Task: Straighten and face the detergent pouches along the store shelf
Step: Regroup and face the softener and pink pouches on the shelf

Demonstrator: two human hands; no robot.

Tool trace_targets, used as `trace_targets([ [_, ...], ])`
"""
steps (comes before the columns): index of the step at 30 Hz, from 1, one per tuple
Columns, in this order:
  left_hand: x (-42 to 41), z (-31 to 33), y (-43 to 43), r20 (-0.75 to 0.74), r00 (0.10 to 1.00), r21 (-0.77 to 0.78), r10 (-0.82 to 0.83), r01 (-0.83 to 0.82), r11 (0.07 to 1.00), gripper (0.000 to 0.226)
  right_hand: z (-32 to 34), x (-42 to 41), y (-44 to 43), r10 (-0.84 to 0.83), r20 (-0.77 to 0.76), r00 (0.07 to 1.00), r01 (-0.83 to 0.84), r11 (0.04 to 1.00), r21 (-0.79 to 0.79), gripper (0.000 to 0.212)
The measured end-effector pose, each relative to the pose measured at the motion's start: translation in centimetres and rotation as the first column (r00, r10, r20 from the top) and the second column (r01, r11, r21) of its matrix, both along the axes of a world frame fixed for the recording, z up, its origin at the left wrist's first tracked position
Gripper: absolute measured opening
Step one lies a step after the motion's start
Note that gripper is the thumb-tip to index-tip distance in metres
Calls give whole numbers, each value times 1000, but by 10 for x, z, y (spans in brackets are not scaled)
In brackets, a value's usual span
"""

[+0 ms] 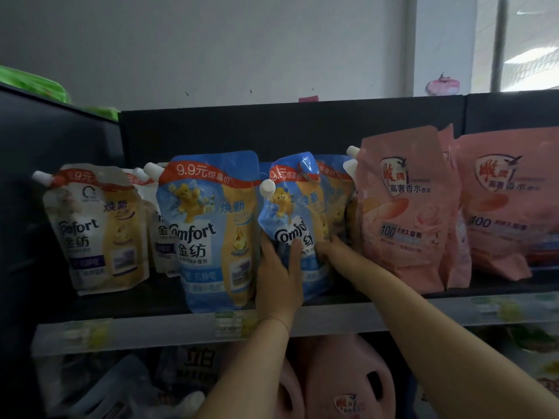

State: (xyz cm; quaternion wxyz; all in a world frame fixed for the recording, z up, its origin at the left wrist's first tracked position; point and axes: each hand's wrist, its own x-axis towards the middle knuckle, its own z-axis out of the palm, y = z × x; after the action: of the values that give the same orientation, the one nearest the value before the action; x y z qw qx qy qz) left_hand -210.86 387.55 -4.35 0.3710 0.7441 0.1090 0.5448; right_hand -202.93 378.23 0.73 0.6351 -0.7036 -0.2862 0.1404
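Finding: the tilted blue pouch sits between both sets of fingers, leaning left. The left hand grips its lower part, thumb across the front. The right hand touches its right side; whether its fingertips grip cannot be told.

Risk: the soft film may slip under the fingers and drop over the shelf lip. A swing left could topple the upright blue pouch.
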Motion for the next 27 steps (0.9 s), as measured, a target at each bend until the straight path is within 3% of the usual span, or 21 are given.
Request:
trace_targets([
  [5, -2, -1, -4, 27, 1000, -8, -6, 6, 1000, 80, -17, 2, -11, -55, 205, 977, 67, 997, -49, 44],
  [12, -6, 0, -15, 28, 999, -22, 21, -21, 1000, 66, -25, -3, -14, -182, 457, 871, 219, 975, -30, 11],
  [15, -10, 0, -16, 34, 999, 15, 8, -8, 1000, 60, -29, -5, -16, -283, 521, 805, 341, 940, -17, 20],
  [18, -11, -3, -15, 22, 999, 65, -31, 29, 997, 74, -31, -9, -19, -394, 568, 723, 487, 873, -15, 30],
  [27, -6, 3, -12, -82, 997, 31, -4, 7, 999, 57, -29, -9, -15, -523, 518, 677, 643, 762, -72, 37],
])
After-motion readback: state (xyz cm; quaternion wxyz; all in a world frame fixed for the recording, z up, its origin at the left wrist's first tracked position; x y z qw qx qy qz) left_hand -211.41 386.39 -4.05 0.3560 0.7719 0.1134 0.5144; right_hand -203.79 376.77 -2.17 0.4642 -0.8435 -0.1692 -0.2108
